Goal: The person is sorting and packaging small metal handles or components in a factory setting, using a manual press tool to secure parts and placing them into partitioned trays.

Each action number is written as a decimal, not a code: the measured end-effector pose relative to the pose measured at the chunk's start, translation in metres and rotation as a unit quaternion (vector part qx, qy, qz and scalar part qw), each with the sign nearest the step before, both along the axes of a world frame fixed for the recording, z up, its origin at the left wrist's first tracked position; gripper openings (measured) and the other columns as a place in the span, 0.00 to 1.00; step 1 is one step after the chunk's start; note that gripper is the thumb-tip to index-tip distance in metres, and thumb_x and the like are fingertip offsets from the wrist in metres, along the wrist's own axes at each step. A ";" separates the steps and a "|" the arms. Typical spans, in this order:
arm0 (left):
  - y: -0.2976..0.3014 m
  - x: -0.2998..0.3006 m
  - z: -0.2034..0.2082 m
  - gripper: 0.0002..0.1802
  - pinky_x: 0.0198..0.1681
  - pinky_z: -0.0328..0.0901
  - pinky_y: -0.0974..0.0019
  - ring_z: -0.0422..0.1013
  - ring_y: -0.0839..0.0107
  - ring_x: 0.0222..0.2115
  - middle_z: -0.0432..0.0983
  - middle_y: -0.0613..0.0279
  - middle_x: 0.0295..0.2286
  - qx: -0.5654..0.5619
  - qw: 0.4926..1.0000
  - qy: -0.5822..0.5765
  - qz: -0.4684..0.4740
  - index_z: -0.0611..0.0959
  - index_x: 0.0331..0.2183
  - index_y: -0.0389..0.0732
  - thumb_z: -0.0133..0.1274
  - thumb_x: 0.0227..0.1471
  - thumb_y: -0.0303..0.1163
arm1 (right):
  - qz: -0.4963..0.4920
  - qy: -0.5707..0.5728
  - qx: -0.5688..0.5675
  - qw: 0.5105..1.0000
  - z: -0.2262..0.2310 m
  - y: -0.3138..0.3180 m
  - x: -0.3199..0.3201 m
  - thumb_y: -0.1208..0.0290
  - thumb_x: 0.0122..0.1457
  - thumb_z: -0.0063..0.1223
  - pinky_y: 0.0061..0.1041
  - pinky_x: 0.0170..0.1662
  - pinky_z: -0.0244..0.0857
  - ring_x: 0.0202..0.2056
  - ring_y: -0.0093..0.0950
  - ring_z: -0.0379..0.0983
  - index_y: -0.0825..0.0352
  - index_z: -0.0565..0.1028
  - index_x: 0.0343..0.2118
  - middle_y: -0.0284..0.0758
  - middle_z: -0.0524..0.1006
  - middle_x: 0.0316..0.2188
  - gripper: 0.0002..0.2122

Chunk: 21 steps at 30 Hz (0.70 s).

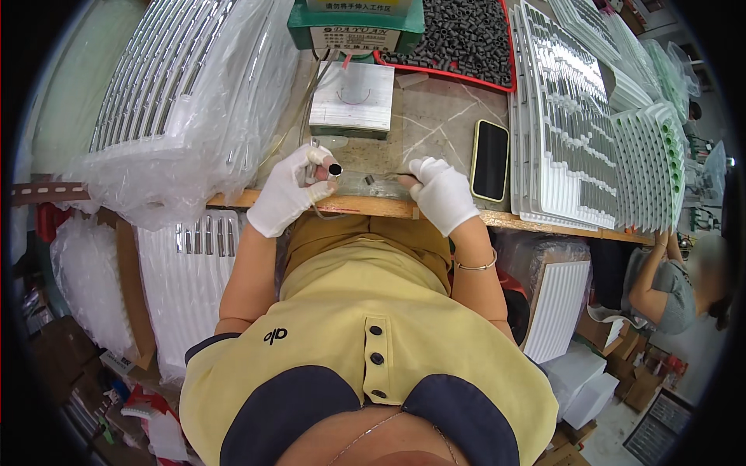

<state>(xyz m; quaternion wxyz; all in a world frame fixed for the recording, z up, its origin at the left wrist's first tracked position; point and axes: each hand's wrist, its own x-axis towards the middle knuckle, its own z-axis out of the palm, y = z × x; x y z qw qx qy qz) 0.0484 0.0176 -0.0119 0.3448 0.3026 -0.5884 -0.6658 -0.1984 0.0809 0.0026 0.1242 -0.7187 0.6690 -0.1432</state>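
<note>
My left hand (289, 189), in a white glove with bare fingertips, is closed around a short shiny tube with a dark round end (335, 168). A thin pale cord or tube (317, 208) hangs beneath that hand. My right hand (443, 189), gloved the same way, has its fingers curled in above the bench edge, and whatever sits between its fingertips is hidden. Between the two hands a small dark grey piece (368, 179) shows over the bench edge, apart from the right fingertips or joined by something too thin to make out.
Ahead stands a silver-topped block (353, 97) before a green machine (357, 37). A red tray (447, 75) holds many small black tubes. A phone (489, 161) lies right, beside stacked white trays (563, 116) of shiny rods. Plastic-wrapped rods (148, 85) lie left. Another person (668, 287) works far right.
</note>
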 end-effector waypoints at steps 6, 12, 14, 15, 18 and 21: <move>0.002 -0.002 -0.003 0.11 0.32 0.58 0.77 0.57 0.81 0.26 0.64 0.71 0.29 -0.053 0.993 -0.093 0.039 0.76 0.30 0.39 0.61 0.43 0.24 | 0.088 0.089 0.039 0.991 -0.002 -0.033 0.001 0.60 0.52 0.53 0.36 0.32 0.66 0.30 0.39 0.72 0.62 0.76 0.26 0.38 0.75 0.24 0.10; 0.001 0.001 -0.005 0.12 0.32 0.58 0.76 0.57 0.80 0.26 0.64 0.71 0.28 -0.060 0.991 -0.112 0.047 0.77 0.31 0.39 0.62 0.41 0.25 | 0.103 0.112 0.162 0.975 0.018 -0.045 -0.005 0.59 0.52 0.54 0.36 0.33 0.67 0.31 0.39 0.73 0.59 0.78 0.28 0.38 0.76 0.26 0.10; -0.002 -0.003 -0.001 0.12 0.32 0.59 0.75 0.57 0.80 0.26 0.64 0.71 0.28 -0.075 0.987 -0.133 0.044 0.77 0.31 0.40 0.62 0.41 0.25 | 0.111 0.114 0.174 0.972 0.017 -0.042 -0.010 0.59 0.52 0.54 0.36 0.33 0.67 0.31 0.39 0.73 0.58 0.78 0.29 0.39 0.76 0.26 0.10; -0.003 -0.004 0.001 0.12 0.32 0.59 0.75 0.58 0.80 0.25 0.64 0.70 0.28 -0.091 0.983 -0.155 0.043 0.77 0.31 0.40 0.62 0.41 0.24 | 0.109 0.114 0.176 0.972 0.015 -0.040 -0.015 0.59 0.52 0.54 0.36 0.33 0.67 0.31 0.39 0.73 0.58 0.78 0.29 0.39 0.76 0.26 0.10; -0.004 -0.008 0.002 0.12 0.32 0.60 0.75 0.58 0.79 0.25 0.63 0.70 0.27 -0.117 0.981 -0.148 0.044 0.77 0.30 0.40 0.61 0.40 0.24 | 0.121 0.069 0.103 0.985 0.010 -0.037 -0.031 0.59 0.52 0.54 0.36 0.33 0.67 0.30 0.39 0.73 0.59 0.78 0.29 0.39 0.76 0.26 0.10; -0.002 -0.011 0.008 0.12 0.32 0.60 0.74 0.59 0.79 0.25 0.63 0.70 0.26 -0.058 0.988 -0.135 0.050 0.77 0.30 0.39 0.62 0.40 0.24 | 0.062 0.098 0.114 0.987 0.019 -0.036 -0.038 0.60 0.52 0.54 0.35 0.34 0.67 0.31 0.38 0.73 0.59 0.79 0.29 0.39 0.77 0.26 0.09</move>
